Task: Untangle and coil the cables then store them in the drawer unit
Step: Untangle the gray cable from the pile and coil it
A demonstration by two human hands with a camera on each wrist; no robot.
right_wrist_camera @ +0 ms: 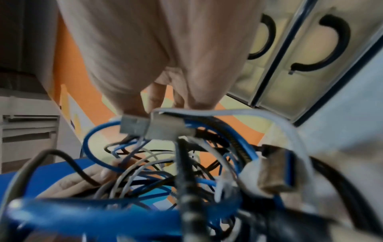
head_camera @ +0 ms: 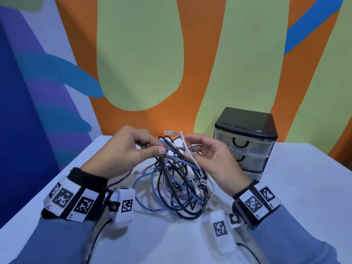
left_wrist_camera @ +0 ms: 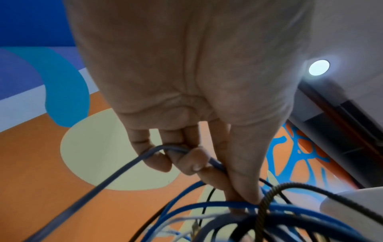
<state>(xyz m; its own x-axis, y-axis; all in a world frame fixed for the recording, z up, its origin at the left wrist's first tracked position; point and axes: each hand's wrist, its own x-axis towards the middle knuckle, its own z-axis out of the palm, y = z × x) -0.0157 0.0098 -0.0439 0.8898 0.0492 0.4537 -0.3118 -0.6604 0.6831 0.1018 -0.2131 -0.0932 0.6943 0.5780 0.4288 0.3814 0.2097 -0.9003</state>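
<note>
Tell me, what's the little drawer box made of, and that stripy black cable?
The drawer unit looks plastic: see-through cloudy drawers, glossy black top and curved handles. The stripy cable seems wrapped in woven fabric, since its black-and-yellowish skin shows a fine braided pattern rather than smooth rubber.

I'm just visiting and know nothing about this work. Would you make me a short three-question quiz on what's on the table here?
1. True or false: the drawers of the drawer unit are pulled open.
2. Which is the left hand pinching? A) a blue cable B) a drawer handle C) nothing
3. Fill in: the cable tangle is held up by ____ hands, with the right hand on its other side.

Key: 1 false, the visible drawers sit shut. 2 A. 3 both.
</note>
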